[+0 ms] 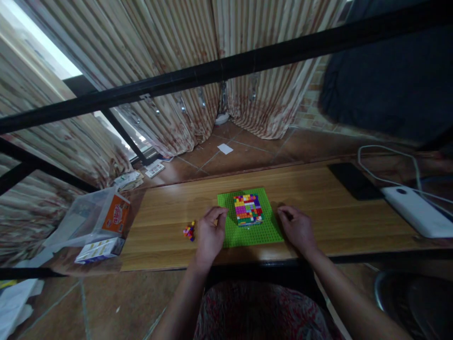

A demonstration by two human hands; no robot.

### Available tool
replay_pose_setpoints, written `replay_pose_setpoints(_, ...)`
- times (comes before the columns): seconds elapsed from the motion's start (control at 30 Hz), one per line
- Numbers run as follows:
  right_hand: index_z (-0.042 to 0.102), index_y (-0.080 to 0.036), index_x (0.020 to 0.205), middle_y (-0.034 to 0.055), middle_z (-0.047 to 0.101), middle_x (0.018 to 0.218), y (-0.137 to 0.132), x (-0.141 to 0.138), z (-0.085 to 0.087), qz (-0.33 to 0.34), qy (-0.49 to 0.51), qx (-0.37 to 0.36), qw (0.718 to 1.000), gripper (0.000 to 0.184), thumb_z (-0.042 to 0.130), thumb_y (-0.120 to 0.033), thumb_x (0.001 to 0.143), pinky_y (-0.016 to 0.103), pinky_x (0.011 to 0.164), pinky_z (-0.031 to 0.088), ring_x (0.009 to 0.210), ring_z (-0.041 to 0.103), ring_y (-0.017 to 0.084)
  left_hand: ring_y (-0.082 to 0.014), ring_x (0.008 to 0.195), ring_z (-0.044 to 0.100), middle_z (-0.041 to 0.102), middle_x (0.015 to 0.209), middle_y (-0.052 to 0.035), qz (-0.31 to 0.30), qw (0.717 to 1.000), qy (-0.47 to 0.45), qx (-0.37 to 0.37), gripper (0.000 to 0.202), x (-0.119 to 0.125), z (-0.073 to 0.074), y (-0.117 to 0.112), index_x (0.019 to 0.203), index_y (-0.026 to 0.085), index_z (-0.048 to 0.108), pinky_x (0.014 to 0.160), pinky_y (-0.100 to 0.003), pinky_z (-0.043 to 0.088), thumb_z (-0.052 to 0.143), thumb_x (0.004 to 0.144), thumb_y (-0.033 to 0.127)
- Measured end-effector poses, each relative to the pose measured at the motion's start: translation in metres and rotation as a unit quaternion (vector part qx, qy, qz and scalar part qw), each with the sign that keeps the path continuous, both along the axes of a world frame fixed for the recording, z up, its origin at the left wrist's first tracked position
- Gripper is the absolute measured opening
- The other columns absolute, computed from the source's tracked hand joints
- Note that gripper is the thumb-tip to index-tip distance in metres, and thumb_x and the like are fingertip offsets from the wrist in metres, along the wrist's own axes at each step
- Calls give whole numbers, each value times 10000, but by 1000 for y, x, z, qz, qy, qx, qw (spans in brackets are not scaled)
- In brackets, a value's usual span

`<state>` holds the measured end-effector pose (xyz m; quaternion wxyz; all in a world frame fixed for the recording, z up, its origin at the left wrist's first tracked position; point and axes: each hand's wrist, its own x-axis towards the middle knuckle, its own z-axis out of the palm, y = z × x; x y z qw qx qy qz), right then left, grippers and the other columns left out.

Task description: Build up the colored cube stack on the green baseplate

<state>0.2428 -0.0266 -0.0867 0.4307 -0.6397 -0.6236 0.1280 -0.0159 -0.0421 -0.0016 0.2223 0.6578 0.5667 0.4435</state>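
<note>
A green baseplate (pixel 252 233) lies on the wooden table (pixel 318 198) in front of me. On it stands a square block of many-coloured bricks (pixel 248 208). My left hand (pixel 209 233) rests at the plate's left edge with its fingers curled, thumb and forefinger close together; whether anything is in them I cannot make out. My right hand (pixel 296 227) rests on the table just right of the plate, fingers bent and closed. A small heap of loose coloured bricks (pixel 189 231) lies left of my left hand.
A clear plastic box (pixel 87 217) with an orange packet stands past the table's left end, a white carton (pixel 100 250) below it. At the right lie a black phone (pixel 354 181), a white power bank (pixel 417 210) and its cable. A black bar crosses overhead.
</note>
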Motion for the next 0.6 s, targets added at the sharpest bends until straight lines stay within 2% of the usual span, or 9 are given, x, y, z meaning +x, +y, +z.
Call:
replay_pose_setpoints(0.13, 676, -203, 845, 78, 704, 859, 0, -1, 2, 6, 11, -1, 1000, 318, 460, -430, 900, 344, 727, 495, 775, 653, 222, -155, 843, 661, 715, 924, -36, -28, 999, 31, -21, 177, 15, 3, 18, 968, 220, 698, 800, -281, 511, 565, 856, 184)
replay_pose_setpoints(0.33, 677, -218, 839, 68, 705, 857, 1, -1, 4, 7, 19, -8, 1000, 291, 461, -405, 898, 329, 721, 492, 766, 649, 212, -172, 848, 666, 722, 905, -26, -36, 994, 97, -22, 233, 28, 1, 40, 1031, 237, 676, 853, -326, 511, 612, 820, 160)
replay_pose_setpoints(0.6, 671, -228, 853, 58, 698, 872, 2, 1, 1, 17, 20, -3, 1000, 244, 467, -354, 902, 325, 736, 490, 791, 654, 213, -199, 852, 647, 717, 877, -37, -76, 983, 165, 18, 219, 29, 4, 50, 1007, 216, 676, 870, -365, 489, 606, 818, 131)
